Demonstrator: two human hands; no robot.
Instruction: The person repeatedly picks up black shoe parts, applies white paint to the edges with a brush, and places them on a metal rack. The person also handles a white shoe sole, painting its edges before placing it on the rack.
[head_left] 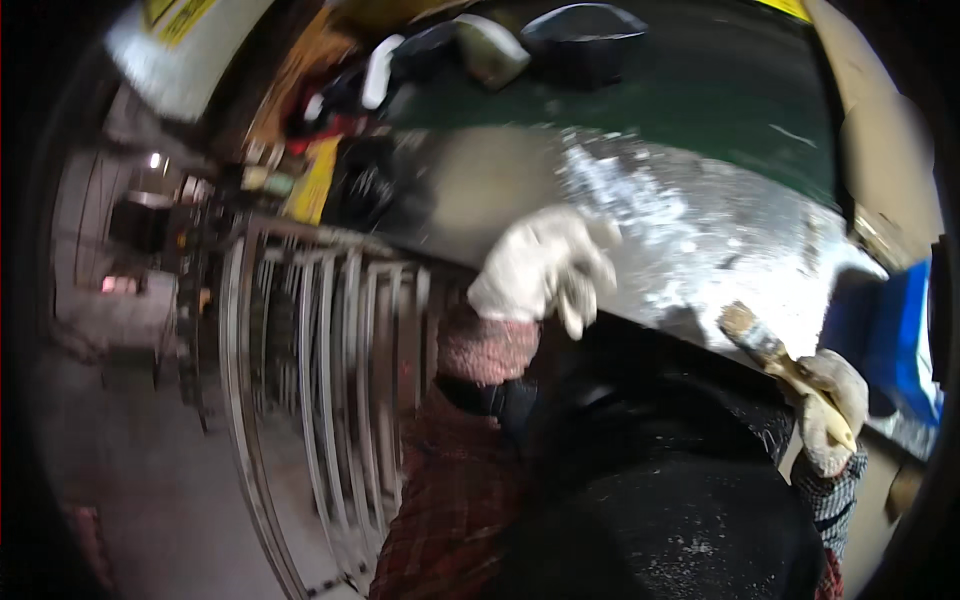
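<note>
My right hand (848,385), in a whitish work glove, grips the pale handle of a flat brush (768,348) at the lower right. Its brown bristles point up and left, over the near edge of a metal worktop (765,220). White powder (625,195) is smeared across that top. My left hand (550,262), gloved in white too, hangs over the near edge with its fingers bent loosely and apart. Nothing shows in it. A black apron (660,480) dusted with white specks covers my front.
Left of me stands a metal-bar rack (325,370). A blue container (905,340) sits at the right end of the worktop. Behind the metal lies a dark green surface (700,110) bearing a black open container (585,45). Black plastic (365,185) lies at the left end.
</note>
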